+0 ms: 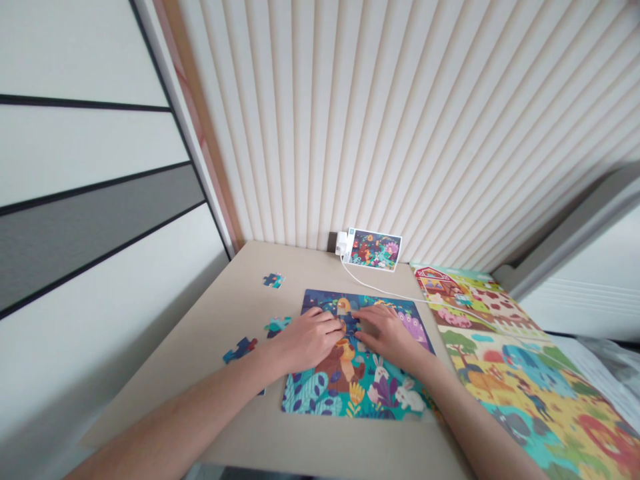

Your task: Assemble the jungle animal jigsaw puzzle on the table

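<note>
A colourful jigsaw puzzle (345,383) lies on the beige table, largely joined, with rabbits, plants and an orange-brown animal on it. My left hand (314,339) rests palm down on its left part, fingers pointing right and curled a little. On the upper middle, my right hand (385,330) lies with its fingers apart, pointing left. Between the two sets of fingertips is a dark blue part of the puzzle (351,325). Nothing shows inside my right hand. The underside of my left hand is hidden.
Loose pieces lie left of the puzzle: one piece (275,280), a teal one (278,325) and a blue-red one (241,349). A picture card (375,249) leans by a white plug (341,243) with a cable. Farm (465,298) and safari puzzles (537,393) lie right.
</note>
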`<state>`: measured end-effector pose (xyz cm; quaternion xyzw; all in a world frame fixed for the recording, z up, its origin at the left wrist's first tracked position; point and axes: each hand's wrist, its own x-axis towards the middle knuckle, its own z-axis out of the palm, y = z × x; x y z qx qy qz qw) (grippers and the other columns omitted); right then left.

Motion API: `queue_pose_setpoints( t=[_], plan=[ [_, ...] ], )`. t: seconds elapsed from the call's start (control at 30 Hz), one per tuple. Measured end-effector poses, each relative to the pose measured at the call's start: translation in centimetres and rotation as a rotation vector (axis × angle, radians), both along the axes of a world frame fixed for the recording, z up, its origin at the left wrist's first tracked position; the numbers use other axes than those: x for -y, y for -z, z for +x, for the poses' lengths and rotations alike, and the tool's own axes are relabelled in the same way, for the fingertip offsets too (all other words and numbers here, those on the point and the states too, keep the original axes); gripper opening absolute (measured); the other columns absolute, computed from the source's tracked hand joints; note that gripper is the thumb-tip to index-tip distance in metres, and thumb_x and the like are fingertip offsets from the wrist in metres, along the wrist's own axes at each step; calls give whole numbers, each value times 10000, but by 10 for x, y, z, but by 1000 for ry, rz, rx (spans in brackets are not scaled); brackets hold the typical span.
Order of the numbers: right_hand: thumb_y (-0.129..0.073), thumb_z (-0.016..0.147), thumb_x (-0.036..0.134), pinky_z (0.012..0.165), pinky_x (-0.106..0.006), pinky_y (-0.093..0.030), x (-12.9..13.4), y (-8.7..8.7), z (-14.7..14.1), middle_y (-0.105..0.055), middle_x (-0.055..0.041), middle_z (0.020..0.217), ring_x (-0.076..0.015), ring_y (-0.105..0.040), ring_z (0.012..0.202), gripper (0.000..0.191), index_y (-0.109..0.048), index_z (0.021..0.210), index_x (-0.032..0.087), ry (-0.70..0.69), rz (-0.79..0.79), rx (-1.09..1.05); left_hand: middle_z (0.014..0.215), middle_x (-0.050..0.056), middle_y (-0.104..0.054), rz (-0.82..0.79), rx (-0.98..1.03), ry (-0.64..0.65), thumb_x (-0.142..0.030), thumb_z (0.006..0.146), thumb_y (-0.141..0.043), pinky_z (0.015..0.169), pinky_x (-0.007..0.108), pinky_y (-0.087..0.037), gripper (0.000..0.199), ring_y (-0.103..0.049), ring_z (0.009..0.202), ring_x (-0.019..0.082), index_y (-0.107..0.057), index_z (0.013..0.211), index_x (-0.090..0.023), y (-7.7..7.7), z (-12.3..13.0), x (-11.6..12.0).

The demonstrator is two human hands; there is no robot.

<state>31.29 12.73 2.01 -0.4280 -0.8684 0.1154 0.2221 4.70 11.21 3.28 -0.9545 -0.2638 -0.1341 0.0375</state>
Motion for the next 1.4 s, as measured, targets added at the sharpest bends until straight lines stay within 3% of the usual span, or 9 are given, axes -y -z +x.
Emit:
queue_pose_setpoints(
  t=[0.23,0.43,0.6,0.97,1.4],
  plan=[
    [-700,929,363,1070,-485,-469,7,-3,8,-692,-87,1308,-288,-613,1226,427,-658,1349,304,-22,-64,13,1224,74,-724,-4,-9,50,-203,1036,-513,964,381,-422,275,-618,1123,225,-669,1262,-203,-4,-1,2],
    [-724,919,359,1062,-461,-485,8,-5,9,-699,-89,1280,-278,-628,1202,435,-664,1346,302,-15,-96,-24,1224,79,-720,10,-4,13,-210,1030,-522,981,399,-415,284,-615,1126,236,-662,1276,-197,-3,-2,1],
    [-747,906,376,1041,-451,-494,8,-7,11,-697,-94,1253,-278,-634,1174,466,-656,1356,296,-9,-105,-16,1185,72,-718,20,61,-66,-211,1032,-515,963,392,-424,240,-621,1083,223,-700,1185,-201,2,-5,-5],
    [-676,950,336,1061,-461,-482,8,-8,13,-654,-96,1334,-274,-620,1228,474,-595,1416,308,14,-56,-27,1064,75,-722,47,144,-390,-181,1007,-537,932,434,-431,203,-634,1034,241,-740,1015,-186,9,-19,-21],
    [-650,957,338,1064,-474,-513,-3,-4,31,-655,-90,1359,-281,-627,1249,480,-588,1431,311,63,-99,-103,1087,87,-714,12,95,-410,-200,1021,-515,954,427,-422,228,-629,1061,249,-737,1071,-192,13,-21,-21]
  ],
)
